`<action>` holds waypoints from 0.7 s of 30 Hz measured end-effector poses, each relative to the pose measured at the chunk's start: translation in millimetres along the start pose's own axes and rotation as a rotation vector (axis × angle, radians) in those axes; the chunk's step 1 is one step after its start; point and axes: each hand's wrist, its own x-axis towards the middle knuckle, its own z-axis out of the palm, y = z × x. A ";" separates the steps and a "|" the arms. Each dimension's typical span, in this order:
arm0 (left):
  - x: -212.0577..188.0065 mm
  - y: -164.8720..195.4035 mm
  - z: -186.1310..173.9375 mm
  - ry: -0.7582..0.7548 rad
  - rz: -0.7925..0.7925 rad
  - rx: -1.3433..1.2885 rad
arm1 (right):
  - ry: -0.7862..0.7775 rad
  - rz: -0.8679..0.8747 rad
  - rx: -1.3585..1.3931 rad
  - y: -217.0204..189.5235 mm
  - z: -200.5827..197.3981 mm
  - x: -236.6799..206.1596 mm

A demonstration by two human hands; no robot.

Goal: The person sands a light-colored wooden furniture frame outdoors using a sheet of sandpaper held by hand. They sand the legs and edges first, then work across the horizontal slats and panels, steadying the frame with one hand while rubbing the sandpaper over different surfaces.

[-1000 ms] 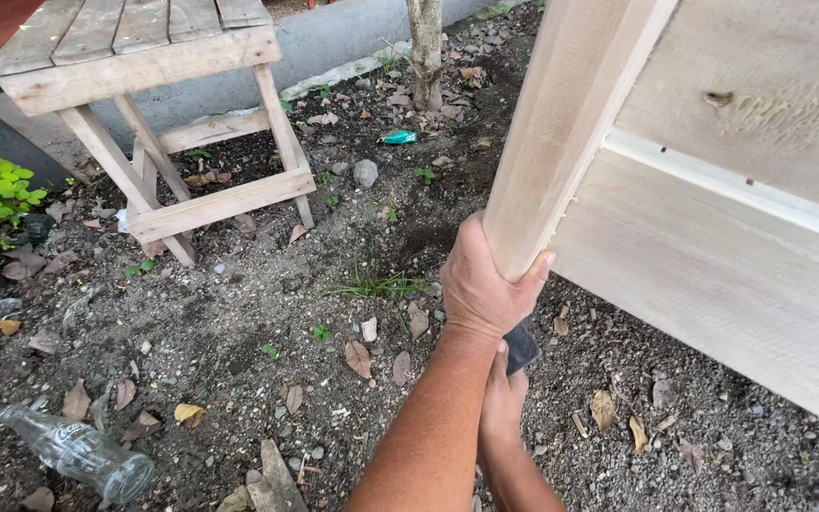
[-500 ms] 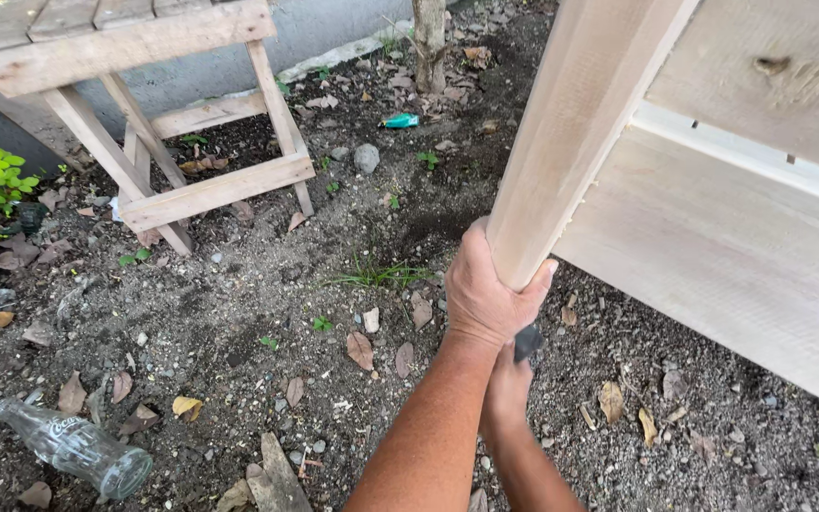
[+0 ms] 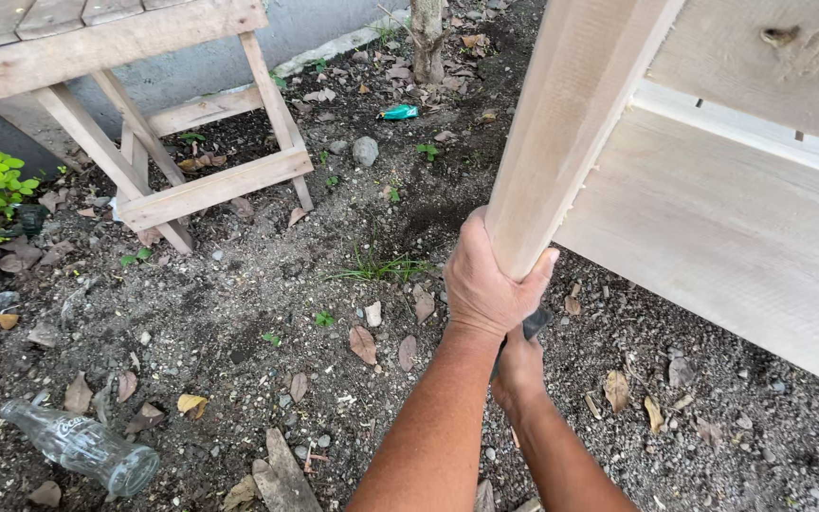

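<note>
Gripping the bottom end of a pale wooden post (image 3: 571, 123), the left hand (image 3: 487, 284) is wrapped tight around it, fingers curled over the far edge; the post leans up and away and joins a panel of pale planks (image 3: 741, 256) that hangs tilted above the dirt ground (image 3: 267, 284). Just under that hand, the right hand (image 3: 518, 365) is closed on a dark object (image 3: 533, 324), too hidden to identify. The post's foot looks to be held clear of the soil, so the panel's weight likely rides largely on one grip; a slip of the left hand could drop the end onto the right hand or let the structure swing down. The rough-sawn edge could also leave splinters in a bare palm. Nearer the person's feet, a clear glass bottle (image 3: 82, 446) lies on its side among dry leaves, and a step back onto it could roll an ankle or break it. Loose stones and gravel make the footing uncertain. Farther off, a wooden sawhorse (image 3: 172, 142) stands by a grey wall (image 3: 305, 28), well apart from the post, and a thin tree trunk (image 3: 426, 33) rises beyond it; either could catch the panel if it is swung wide.
</note>
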 end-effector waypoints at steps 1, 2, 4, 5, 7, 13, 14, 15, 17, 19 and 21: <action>-0.1 0.1 0.3 -0.004 -0.010 0.004 | 0.029 0.021 -0.027 -2.1 0.9 0.4; 0.0 0.1 0.8 -0.003 -0.006 0.001 | 0.054 0.041 -0.052 -0.7 0.9 -2.5; -0.2 0.1 1.2 0.002 0.001 -0.006 | 0.069 -0.100 -0.172 13.2 -2.4 -17.5; -0.3 -0.1 1.0 0.009 0.010 -0.017 | 0.077 -0.168 -0.231 24.9 -5.9 -28.0; -0.5 0.0 0.7 0.028 0.028 -0.038 | 0.082 -0.084 -0.240 32.0 -8.8 -30.7; 0.0 1.6 -0.7 -0.006 -0.009 -0.005 | 0.020 0.057 -0.012 4.1 -3.7 10.4; 0.6 1.8 -0.8 -0.004 -0.006 -0.015 | 0.041 0.102 -0.034 5.3 -4.0 9.7; 0.7 1.9 -1.0 -0.001 -0.003 -0.024 | 0.064 0.061 -0.072 7.0 -4.1 8.8; 1.3 1.6 -1.2 0.006 0.011 -0.030 | 0.109 -0.021 -0.146 24.9 -8.4 -7.5; 1.0 1.2 -1.3 0.012 0.023 -0.026 | 0.181 0.055 -0.176 35.7 -10.3 -13.9; 0.3 0.4 -1.5 0.008 0.014 -0.014 | 0.155 0.063 -0.157 37.8 -9.8 -10.3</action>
